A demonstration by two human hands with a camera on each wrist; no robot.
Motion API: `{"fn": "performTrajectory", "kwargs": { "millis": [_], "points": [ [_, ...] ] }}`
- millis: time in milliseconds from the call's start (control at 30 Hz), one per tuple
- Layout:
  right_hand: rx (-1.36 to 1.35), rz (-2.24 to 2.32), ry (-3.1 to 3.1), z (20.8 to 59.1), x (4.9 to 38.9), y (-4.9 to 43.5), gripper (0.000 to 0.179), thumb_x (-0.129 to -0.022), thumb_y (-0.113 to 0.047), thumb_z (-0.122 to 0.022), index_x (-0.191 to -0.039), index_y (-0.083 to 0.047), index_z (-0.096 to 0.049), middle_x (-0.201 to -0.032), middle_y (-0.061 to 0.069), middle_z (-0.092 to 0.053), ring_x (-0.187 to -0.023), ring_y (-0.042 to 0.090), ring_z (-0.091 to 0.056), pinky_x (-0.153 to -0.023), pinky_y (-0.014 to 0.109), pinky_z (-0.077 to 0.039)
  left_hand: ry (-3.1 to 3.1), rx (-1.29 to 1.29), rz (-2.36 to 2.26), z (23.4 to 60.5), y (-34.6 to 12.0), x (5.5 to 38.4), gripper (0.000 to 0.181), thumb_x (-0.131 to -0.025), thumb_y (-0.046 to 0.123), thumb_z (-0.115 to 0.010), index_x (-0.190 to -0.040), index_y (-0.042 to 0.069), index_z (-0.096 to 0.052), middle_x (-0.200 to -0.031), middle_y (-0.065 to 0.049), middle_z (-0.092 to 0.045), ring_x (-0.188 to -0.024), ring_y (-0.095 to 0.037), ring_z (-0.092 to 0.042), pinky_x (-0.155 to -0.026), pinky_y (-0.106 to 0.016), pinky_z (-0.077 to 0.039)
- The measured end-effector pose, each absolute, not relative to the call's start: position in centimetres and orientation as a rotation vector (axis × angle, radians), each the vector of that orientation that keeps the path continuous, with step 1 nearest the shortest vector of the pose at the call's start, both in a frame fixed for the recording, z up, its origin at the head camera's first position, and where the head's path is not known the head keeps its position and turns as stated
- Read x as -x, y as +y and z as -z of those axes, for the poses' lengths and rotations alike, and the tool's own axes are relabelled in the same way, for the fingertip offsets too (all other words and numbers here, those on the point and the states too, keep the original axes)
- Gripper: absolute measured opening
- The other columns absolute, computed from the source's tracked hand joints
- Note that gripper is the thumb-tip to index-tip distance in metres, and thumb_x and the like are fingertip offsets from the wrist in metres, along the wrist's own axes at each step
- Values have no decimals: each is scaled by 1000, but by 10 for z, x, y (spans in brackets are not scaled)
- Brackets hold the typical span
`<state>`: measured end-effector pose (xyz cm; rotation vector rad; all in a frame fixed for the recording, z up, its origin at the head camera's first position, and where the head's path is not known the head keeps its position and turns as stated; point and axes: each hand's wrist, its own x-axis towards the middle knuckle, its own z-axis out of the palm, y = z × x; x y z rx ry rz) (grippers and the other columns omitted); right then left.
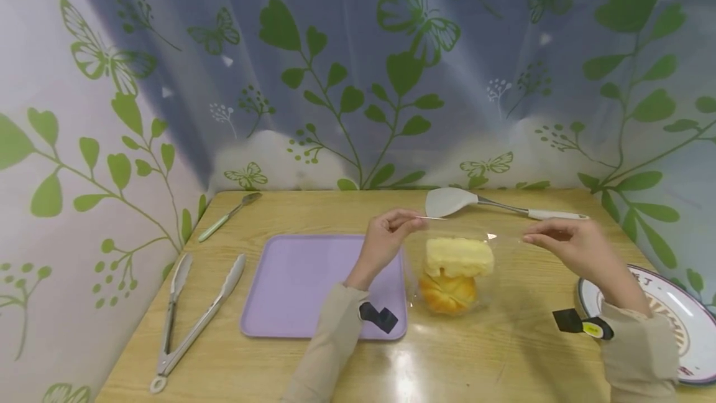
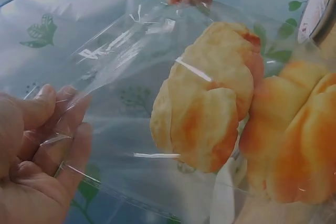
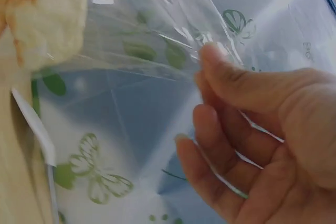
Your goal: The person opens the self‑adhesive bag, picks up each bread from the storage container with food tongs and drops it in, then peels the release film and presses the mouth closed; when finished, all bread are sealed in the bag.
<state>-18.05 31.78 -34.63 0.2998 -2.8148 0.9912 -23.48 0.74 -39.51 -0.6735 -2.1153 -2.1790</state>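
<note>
A clear plastic bag (image 2: 121, 129) hangs between both hands above the table, right of the lilac tray. Inside it are two bread pieces: a pale yellow bread (image 1: 460, 256) on top and a round golden bun (image 1: 447, 294) below. My left hand (image 1: 388, 238) pinches the bag's upper left corner; in the left wrist view its fingers (image 2: 79, 150) curl against the film. My right hand (image 1: 576, 247) pinches the upper right corner between thumb and forefinger, and the other fingers (image 3: 210, 135) of that hand are bent loosely.
The lilac tray (image 1: 291, 285) lies partly under the left forearm. Metal tongs (image 1: 196, 322) stand spread at the left, with a small green-handled utensil (image 1: 226, 219) behind them. At the back is a white spatula (image 1: 453, 202). A patterned plate (image 1: 705, 328) sits beneath the right forearm.
</note>
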Motion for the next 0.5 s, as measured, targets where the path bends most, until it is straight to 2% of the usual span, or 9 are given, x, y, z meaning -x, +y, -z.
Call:
{"fn": "performTrajectory", "kwargs": {
  "millis": [67, 167, 300, 433, 500],
  "points": [
    [-333, -1061, -2781, 353, 181, 317, 28, -96, -27, -63, -115, -7, -71, -104, -24, -66, -84, -19, -54, -69, 14, -49, -2127, 678, 2189, 396, 6, 235, 25, -93, 6, -63, -115, -7, -64, -113, -26, -68, -105, -33, -69, -98, -32, -53],
    [-426, -1181, -2693, 364, 183, 314, 28, -100, -20, -55, -121, -4, -66, -106, -39, -54, -93, -19, -53, -76, 7, -47, -2159, 677, 2184, 399, 3, 237, 29, -95, 8, -62, -120, -5, -63, -116, -26, -67, -107, -33, -68, -95, -31, -55],
    [-521, -1337, -2575, 376, 185, 306, 26, -104, -14, -46, -116, -1, -65, -104, -34, -61, -95, -15, -58, -81, 4, -47, -2170, 686, 2188, 402, 2, 238, 29, -97, 9, -58, -119, -10, -62, -115, -28, -67, -104, -36, -69, -88, -32, -58],
    [-579, -1482, -2484, 380, 185, 300, 26, -105, -11, -41, -109, 0, -64, -95, -24, -70, -87, -5, -66, -77, 12, -54, -2148, 678, 2234, 401, 0, 236, 28, -99, 8, -55, -118, -12, -61, -113, -31, -66, -99, -33, -71, -85, -35, -59],
    [-605, -1529, -2447, 379, 184, 299, 24, -104, -8, -41, -106, -4, -65, -91, -19, -71, -81, 0, -69, -72, 16, -57, -2154, 653, 2265, 399, -1, 235, 29, -99, 8, -55, -119, -12, -61, -113, -32, -66, -93, -28, -73, -82, -35, -60]
  ]
}}
